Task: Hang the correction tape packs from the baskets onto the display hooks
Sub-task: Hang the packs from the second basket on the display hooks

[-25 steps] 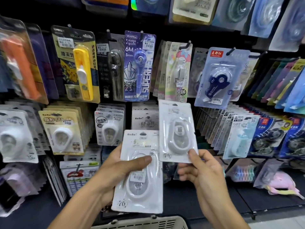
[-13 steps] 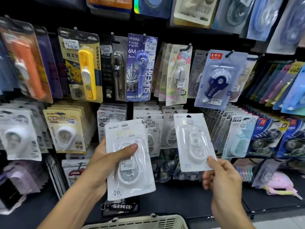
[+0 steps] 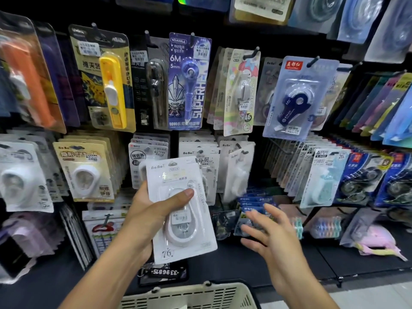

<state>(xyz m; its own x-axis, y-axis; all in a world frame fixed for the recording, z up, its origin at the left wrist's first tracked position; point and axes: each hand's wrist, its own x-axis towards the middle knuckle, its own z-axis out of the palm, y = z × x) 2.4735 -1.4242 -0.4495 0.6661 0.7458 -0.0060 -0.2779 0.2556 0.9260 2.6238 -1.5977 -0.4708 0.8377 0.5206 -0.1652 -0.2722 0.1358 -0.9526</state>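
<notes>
One correction tape pack (image 3: pixel 181 210) remains gripped in the left hand (image 3: pixel 153 210); the right hand (image 3: pixel 270 235) hangs spread and empty near the hooked packs (image 3: pixel 239 168), basket (image 3: pixel 189 296) below.

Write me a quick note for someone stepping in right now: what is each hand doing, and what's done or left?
Left hand: grips a white BoBo correction tape pack, thumb across its front.
Right hand: open, holding nothing, blurred with motion.
Done: a white pack hangs on the hook beside the BoBo row.
Left: hang the held pack on a hook; then check the basket below, whose contents are out of sight.
</notes>
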